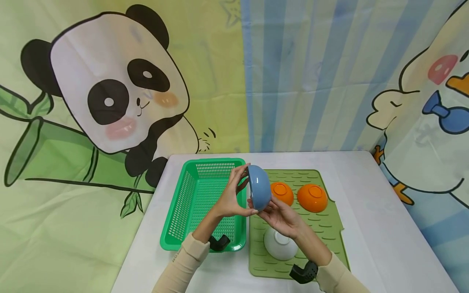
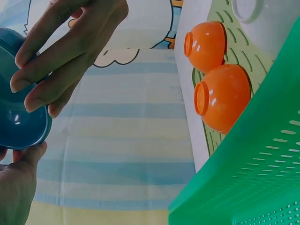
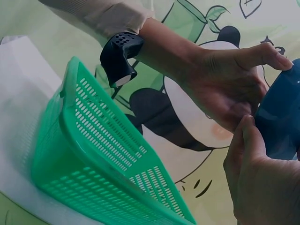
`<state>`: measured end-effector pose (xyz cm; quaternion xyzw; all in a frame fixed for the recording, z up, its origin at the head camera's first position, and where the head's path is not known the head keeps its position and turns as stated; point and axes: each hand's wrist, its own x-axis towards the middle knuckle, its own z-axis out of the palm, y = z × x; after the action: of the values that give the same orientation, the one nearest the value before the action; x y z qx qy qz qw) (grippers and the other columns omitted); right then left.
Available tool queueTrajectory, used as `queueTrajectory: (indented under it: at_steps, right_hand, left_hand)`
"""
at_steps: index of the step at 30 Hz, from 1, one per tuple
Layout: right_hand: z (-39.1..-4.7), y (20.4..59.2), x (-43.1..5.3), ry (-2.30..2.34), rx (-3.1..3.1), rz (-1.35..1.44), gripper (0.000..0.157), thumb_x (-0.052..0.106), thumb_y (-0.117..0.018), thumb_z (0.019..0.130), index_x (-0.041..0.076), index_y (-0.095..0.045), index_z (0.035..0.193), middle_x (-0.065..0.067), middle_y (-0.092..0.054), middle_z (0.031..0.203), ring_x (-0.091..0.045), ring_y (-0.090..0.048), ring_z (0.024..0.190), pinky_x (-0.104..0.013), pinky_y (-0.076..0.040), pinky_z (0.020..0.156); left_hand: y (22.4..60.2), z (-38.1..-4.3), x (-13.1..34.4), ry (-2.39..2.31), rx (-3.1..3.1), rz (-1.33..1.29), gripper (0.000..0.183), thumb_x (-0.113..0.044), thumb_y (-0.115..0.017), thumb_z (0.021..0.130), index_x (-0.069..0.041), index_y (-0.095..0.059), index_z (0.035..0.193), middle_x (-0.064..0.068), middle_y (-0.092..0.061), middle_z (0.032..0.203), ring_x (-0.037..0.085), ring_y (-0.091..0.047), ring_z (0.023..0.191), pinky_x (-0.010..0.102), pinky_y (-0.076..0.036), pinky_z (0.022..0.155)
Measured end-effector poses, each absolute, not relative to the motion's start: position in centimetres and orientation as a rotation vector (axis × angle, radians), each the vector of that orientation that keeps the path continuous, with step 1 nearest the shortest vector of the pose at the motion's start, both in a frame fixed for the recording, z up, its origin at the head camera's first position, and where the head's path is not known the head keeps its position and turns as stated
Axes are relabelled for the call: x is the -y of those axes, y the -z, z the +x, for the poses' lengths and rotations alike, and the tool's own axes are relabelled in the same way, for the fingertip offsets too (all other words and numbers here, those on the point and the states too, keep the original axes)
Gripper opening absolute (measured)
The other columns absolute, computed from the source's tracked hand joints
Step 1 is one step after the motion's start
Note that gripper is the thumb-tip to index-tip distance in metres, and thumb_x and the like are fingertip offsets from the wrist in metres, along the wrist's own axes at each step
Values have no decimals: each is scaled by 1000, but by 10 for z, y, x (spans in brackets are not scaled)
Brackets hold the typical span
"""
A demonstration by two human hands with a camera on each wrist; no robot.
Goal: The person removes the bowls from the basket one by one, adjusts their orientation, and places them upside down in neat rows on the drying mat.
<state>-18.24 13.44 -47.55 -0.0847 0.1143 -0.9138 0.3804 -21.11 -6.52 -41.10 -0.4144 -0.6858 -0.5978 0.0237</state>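
Note:
A blue bowl [image 1: 261, 188] is held up on its side, its mouth turned to the left, above the gap between the basket and the mat. My left hand [image 1: 234, 195] grips it at the rim side, thumb low and fingers high. From the lower right my right hand [image 1: 283, 217] holds the same bowl. Fingers of the right hand [image 2: 70, 56] overlap the bowl's glossy inside [image 2: 21, 119] in the left wrist view. The right wrist view has the right hand [image 3: 269, 187] pinching the dark blue outer wall [image 3: 281, 117], opposite the left hand [image 3: 225, 82].
A green perforated basket [image 1: 166, 238] stands on the left of the white table [image 1: 381, 228]. On the green mat [image 1: 318, 252] to the right, two orange bowls [image 1: 312, 198] and a white bowl [image 1: 280, 246] lie upside down. A printed curtain [image 1: 216, 81] hangs behind.

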Motion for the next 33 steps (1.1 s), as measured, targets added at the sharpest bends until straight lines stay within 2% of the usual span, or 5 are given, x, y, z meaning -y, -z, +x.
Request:
queueTrajectory:
  at_steps: [15, 19, 22, 26, 33]
  right_hand:
    - [-183, 472, -138, 2366, -497, -155, 40, 25, -31, 102, -1, -48, 127, -21, -48, 128, -28, -43, 124, -34, -26, 106]
    - [-186, 470, -146, 2348, -679, -124, 44, 26, -34, 102, -1, -34, 136, -16, -50, 124, -25, -50, 117, -35, -31, 104]
    - [-190, 467, -156, 2302, -895, -78, 59, 28, -40, 100, -3, -13, 143, -20, -40, 132, -25, -49, 116, -35, -34, 103]
    - [-192, 461, -171, 2229, -1252, 36, 68, 26, -51, 96, -9, -14, 142, -30, -27, 138, -29, -47, 117, -37, -38, 99]
    - [-201, 447, -195, 2087, -1678, 5, 63, 18, -58, 92, -19, -27, 133, -12, -60, 107, -17, -62, 95, -32, -48, 89]
  left_hand:
    - [417, -213, 65, 1914, 2067, -1311, 113, -46, -77, 68, 9, -12, 142, 31, -17, 139, 49, -23, 128, 62, -20, 102]
    - [418, -217, 66, 1964, 2000, -1266, 114, -53, -73, 70, 16, -11, 138, 37, -25, 135, 53, -24, 126, 62, -18, 103]
    - [417, -220, 67, 1936, 1946, -1184, 108, -55, -68, 74, 18, -17, 135, 41, -31, 128, 56, -31, 118, 63, -24, 100]
    - [417, -224, 71, 1791, 1923, -1052, 86, -44, -68, 81, 17, -33, 131, 38, -43, 118, 53, -44, 107, 60, -38, 90]
    - [443, -232, 79, 1470, 2226, -1105, 99, -59, -72, 66, -3, -36, 140, 15, -40, 137, 28, -45, 122, 42, -42, 96]
